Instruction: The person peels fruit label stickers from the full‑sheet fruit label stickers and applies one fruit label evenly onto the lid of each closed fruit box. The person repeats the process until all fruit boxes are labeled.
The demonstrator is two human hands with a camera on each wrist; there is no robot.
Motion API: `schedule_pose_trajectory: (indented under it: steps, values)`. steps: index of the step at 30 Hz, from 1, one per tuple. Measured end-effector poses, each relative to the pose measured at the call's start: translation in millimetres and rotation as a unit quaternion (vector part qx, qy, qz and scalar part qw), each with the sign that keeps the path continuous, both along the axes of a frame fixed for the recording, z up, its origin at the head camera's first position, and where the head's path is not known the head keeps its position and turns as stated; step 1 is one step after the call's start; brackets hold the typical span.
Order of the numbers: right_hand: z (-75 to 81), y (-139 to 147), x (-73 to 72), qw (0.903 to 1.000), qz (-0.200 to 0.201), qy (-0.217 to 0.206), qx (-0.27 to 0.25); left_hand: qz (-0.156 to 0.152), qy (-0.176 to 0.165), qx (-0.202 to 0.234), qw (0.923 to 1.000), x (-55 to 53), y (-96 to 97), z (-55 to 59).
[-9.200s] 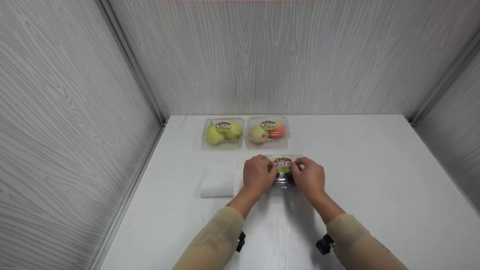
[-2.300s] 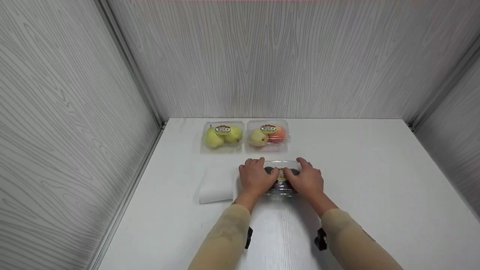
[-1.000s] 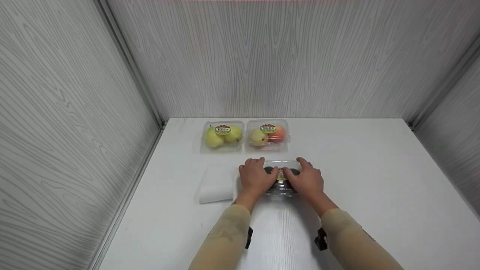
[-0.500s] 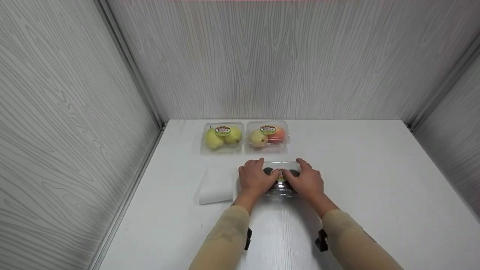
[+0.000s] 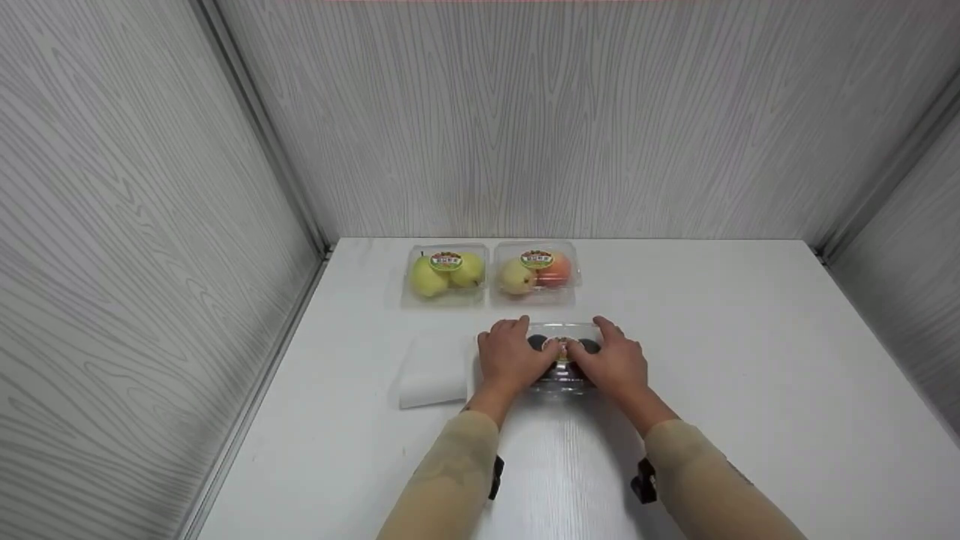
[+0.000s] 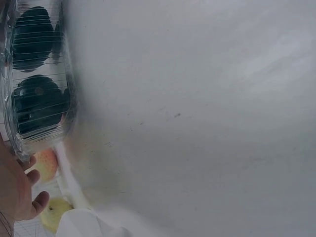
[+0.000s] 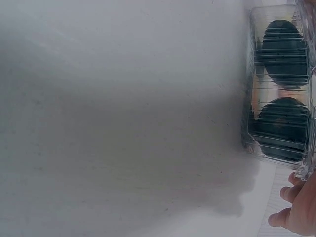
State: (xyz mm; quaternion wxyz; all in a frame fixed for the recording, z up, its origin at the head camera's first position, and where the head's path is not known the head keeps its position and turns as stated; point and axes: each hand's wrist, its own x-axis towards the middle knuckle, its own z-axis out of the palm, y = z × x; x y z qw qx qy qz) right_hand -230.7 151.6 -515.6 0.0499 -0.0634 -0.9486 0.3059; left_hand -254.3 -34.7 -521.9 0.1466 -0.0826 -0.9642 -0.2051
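A clear plastic fruit box (image 5: 562, 389) with an oval label (image 5: 562, 351) on its lid sits on the table between both hands. Inside are two dark green, egg-shaped fruits (image 6: 38, 101), plain through the ribbed side in both wrist views. My left hand (image 5: 511, 354) grips the box's left end, its thumb lying over the label. From the right end my right hand (image 5: 616, 361) grips it too, thumb laid on the label beside the other. The thumbs cover part of the label. Curled fingers show below the box's rim in each wrist view.
Behind stand two more labelled clear boxes: one with two green pears (image 5: 429, 278), the other with a pale yellow-green fruit (image 5: 517, 277) and a reddish one (image 5: 555, 268). A folded white sheet (image 5: 433, 375) lies left of the hands. Grey wood-grain walls (image 5: 480, 120) bound the table.
At 9.2 s ago the fingertips were at the label's edges; now the thumbs lie over it and the fingers hold the box's ends. Over the last two seconds the hands barely moved.
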Motion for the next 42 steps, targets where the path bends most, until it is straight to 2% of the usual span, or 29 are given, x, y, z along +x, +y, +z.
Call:
schedule_pose_trajectory:
  steps: [13, 21, 28, 36, 42]
  values:
    - [2.0, 0, 1.0, 1.0, 0.003, -0.007, 0.005, 0.003, -0.004, 0.003, 1.0, 1.9, -0.4, 3.2]
    - [3.4, 3, 1.2, 0.9999, 0.012, -0.005, -0.003, -0.003, 0.01, 0.031, 0.9995, 2.6, -0.3, 4.1]
    - [3.7, 8, 1.6, 0.9985, 0.044, -0.032, -0.007, -0.005, -0.017, 0.037, 0.9992, 5.1, -1.5, 3.0]
    - [6.7, 12, 3.4, 0.9955, 0.081, -0.048, -0.012, -0.027, -0.06, 0.021, 0.9976, 8.9, -8.0, 5.7]
    - [11.5, 11, 4.1, 0.9948, 0.089, -0.047, -0.014, -0.031, -0.056, 0.018, 0.9978, 9.9, -10.5, 6.1]
